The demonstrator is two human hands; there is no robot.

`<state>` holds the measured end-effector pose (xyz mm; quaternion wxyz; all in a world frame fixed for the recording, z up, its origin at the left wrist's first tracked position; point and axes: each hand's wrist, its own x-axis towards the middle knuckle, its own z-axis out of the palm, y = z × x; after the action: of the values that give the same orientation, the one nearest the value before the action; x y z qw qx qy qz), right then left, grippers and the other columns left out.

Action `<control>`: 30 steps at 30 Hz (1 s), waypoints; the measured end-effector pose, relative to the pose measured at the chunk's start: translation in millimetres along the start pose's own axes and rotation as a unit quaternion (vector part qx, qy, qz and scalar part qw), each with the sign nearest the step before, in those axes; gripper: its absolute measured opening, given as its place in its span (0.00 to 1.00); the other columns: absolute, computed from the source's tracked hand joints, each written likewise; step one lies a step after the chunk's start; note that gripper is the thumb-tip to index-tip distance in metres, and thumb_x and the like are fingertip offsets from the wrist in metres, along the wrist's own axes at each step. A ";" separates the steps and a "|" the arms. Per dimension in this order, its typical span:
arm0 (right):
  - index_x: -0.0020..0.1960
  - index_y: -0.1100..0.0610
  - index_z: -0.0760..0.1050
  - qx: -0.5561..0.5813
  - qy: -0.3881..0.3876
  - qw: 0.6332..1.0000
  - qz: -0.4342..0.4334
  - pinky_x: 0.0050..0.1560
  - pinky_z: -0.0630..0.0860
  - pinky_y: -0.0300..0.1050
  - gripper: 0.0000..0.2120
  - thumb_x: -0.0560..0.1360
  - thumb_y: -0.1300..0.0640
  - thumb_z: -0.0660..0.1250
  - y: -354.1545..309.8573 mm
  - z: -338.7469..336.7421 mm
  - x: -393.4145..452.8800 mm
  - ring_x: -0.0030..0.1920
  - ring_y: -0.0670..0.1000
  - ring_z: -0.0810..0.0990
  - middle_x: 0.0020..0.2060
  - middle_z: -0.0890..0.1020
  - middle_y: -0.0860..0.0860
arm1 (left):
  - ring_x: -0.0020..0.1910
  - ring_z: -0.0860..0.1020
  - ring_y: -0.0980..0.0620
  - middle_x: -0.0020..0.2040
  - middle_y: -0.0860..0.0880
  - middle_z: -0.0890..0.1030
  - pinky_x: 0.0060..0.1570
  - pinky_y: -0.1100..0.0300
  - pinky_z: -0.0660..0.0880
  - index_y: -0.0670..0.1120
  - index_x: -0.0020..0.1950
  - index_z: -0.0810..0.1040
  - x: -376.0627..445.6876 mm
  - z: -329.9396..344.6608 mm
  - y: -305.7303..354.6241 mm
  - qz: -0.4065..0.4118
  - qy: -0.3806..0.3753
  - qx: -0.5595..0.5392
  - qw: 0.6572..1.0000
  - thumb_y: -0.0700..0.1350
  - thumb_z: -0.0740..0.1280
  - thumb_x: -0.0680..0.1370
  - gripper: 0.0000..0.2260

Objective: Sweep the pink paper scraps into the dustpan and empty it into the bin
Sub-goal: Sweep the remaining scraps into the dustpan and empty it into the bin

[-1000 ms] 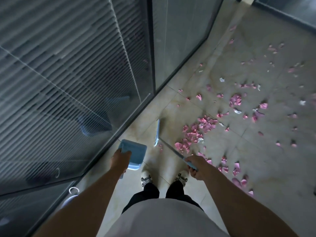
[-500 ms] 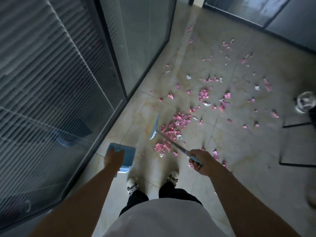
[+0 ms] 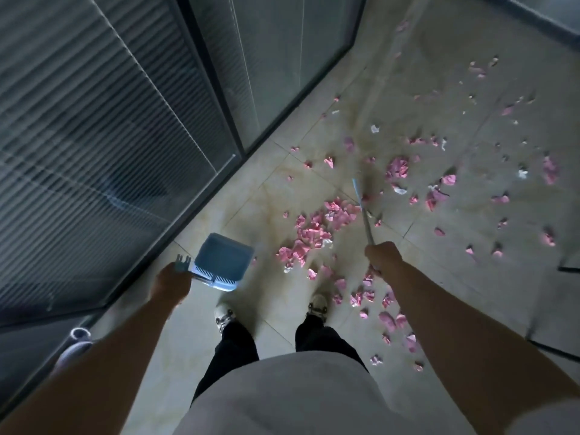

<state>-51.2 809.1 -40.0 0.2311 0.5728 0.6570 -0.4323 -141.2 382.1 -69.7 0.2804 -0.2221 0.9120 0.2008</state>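
Pink paper scraps (image 3: 317, 229) lie heaped on the tiled floor in front of my feet, with several more scattered to the right and further away. My left hand (image 3: 172, 281) holds the blue dustpan (image 3: 223, 259) by its handle, low over the floor left of the heap, its open side facing up. My right hand (image 3: 383, 257) grips the thin handle of the broom (image 3: 361, 200), whose blue head is blurred and sits beyond the heap among the scraps.
A glass wall with blinds (image 3: 110, 136) and a dark frame runs along the left, meeting the floor close to the dustpan. My shoes (image 3: 317, 304) stand just behind the heap. Dark metal legs (image 3: 568, 270) show at the right edge. A white round object (image 3: 77, 339) sits at lower left.
The broom head has swung from the left of the heap to its far right side. The dustpan has tipped so its inside faces up, and my view has shifted left.
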 end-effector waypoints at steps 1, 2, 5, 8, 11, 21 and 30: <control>0.51 0.71 0.75 -0.002 -0.013 1.000 0.009 0.24 0.67 0.38 0.10 0.76 0.63 0.63 0.8 -4.7 8.2 0.25 0.53 0.73 0.26 0.75 0.57 | 0.48 0.81 0.34 0.50 0.35 0.82 0.47 0.45 0.77 0.41 0.54 0.78 -3.4 6.1 -8.4 -0.005 0.001 -0.006 1.000 0.45 0.65 0.77 0.10; 0.51 0.70 0.74 0.009 -0.027 0.999 0.025 0.21 0.68 0.36 0.08 0.76 0.65 0.62 -0.8 -6.5 9.6 0.26 0.53 0.73 0.29 0.74 0.58 | 0.51 0.80 0.35 0.52 0.36 0.82 0.49 0.47 0.76 0.40 0.56 0.78 -5.6 8.3 -16.3 -0.002 -0.002 -0.006 1.000 0.44 0.66 0.77 0.11; 0.51 0.66 0.71 -0.003 -0.069 0.997 0.034 0.19 0.66 0.35 0.04 0.78 0.65 0.60 -2.3 -0.2 7.2 0.29 0.51 0.72 0.33 0.72 0.56 | 0.56 0.79 0.41 0.57 0.40 0.82 0.53 0.57 0.72 0.40 0.58 0.80 -1.9 17.6 -47.0 -0.004 -0.010 -0.009 1.000 0.50 0.66 0.72 0.19; 0.52 0.64 0.73 -0.080 -0.094 0.992 0.009 0.29 0.69 0.41 0.07 0.78 0.61 0.62 1.8 20.1 -2.0 0.34 0.52 0.76 0.33 0.73 0.54 | 0.51 0.80 0.41 0.55 0.41 0.83 0.50 0.55 0.74 0.42 0.56 0.81 -1.3 21.5 -70.1 -0.018 -0.020 0.046 0.999 0.46 0.69 0.74 0.13; 0.58 0.70 0.72 -0.113 -0.096 0.989 0.010 0.32 0.69 0.44 0.16 0.74 0.60 0.68 13.5 43.1 -11.5 0.43 0.58 0.80 0.39 0.78 0.58 | 0.49 0.79 0.39 0.52 0.40 0.82 0.50 0.53 0.75 0.44 0.52 0.80 -4.7 15.8 -76.1 -0.031 -0.023 0.089 0.995 0.47 0.67 0.76 0.09; 0.50 0.64 0.68 -0.235 -0.115 0.965 -0.024 0.22 0.67 0.37 0.02 0.79 0.64 0.59 45.7 107.5 -82.3 0.30 0.51 0.74 0.34 0.73 0.55 | 0.61 0.76 0.38 0.62 0.42 0.79 0.63 0.40 0.71 0.51 0.63 0.77 15.8 8.8 -139.1 -0.066 -0.086 0.064 0.992 0.50 0.66 0.73 0.19; 0.58 0.67 0.73 -0.312 -0.141 0.938 -0.060 0.26 0.70 0.38 0.12 0.77 0.64 0.61 70.8 173.2 -129.3 0.29 0.48 0.72 0.32 0.72 0.52 | 0.59 0.77 0.38 0.59 0.42 0.79 0.61 0.39 0.71 0.48 0.62 0.76 23.8 -21.3 -141.5 0.063 -0.119 0.143 0.980 0.52 0.59 0.80 0.15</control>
<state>13.7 591.3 -48.1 0.4622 0.3647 0.7526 -0.2950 -94.7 248.5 -101.9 0.4031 -0.0964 0.9034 0.1102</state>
